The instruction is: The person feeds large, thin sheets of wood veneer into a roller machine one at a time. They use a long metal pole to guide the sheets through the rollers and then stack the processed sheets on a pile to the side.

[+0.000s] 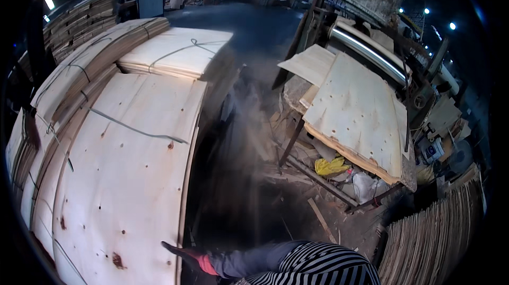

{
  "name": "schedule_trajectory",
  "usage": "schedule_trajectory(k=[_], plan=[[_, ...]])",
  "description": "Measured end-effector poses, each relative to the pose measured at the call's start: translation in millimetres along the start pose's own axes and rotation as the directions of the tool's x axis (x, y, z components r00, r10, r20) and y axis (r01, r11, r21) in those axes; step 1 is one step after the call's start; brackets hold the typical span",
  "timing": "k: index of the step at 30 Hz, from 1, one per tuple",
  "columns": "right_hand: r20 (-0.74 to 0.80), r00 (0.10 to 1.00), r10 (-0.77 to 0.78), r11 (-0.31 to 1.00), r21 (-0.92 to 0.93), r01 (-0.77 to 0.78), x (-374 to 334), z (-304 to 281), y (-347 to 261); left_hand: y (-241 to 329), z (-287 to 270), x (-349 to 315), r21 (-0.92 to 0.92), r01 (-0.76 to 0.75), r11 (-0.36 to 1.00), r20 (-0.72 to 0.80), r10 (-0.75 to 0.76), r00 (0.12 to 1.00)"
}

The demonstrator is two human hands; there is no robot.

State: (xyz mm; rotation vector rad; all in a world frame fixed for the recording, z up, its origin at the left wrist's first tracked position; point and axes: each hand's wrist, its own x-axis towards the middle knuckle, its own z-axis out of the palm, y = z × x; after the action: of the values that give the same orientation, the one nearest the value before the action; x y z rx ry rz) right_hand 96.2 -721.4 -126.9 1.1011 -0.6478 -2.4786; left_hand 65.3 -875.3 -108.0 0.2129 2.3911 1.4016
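Observation:
My left hand (186,255) wears a dark glove with a red cuff. It reaches left from a grey forearm cover and a black-and-white striped sleeve (328,264). Its fingers look stretched out, their tips over the right edge of a large pale wood veneer sheet (122,179). I cannot tell whether they press on it. Nothing shows in that hand, though its underside is hidden. The sheet has small knots and lies on top of a stack, with a dark green strap (135,129) across it. My right hand is out of view.
Strapped veneer stacks (175,51) extend along the left. On the right, a machine with a shiny roller (366,51) stands behind a table holding veneer sheets (355,115). Below lie scraps and a yellow bag (331,166). Another stack (429,237) stands at lower right.

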Motion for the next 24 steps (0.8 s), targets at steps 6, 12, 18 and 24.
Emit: schedule_trajectory(k=[6,12,18,24], plan=[[0.084,0.995,-0.060,0.983,-0.168,0.074,29,-81,-48,-12,4,-34,-0.253,0.090,0.963,0.011,-0.090,0.996],[0.049,0.957,-0.285,0.717,-0.652,0.247,43,-94,-35,-36,-28,-114,-0.589,0.132,0.797,0.010,-0.157,0.988],[0.495,0.804,-0.331,0.393,-0.702,0.594,62,-110,-4,-74,-93,-238,-0.872,0.032,0.489,-0.123,-0.281,0.952],[0.533,0.809,-0.249,0.502,-0.643,0.578,53,-116,46,-174,-141,-327,-0.792,-0.189,0.580,-0.478,-0.397,0.784]])
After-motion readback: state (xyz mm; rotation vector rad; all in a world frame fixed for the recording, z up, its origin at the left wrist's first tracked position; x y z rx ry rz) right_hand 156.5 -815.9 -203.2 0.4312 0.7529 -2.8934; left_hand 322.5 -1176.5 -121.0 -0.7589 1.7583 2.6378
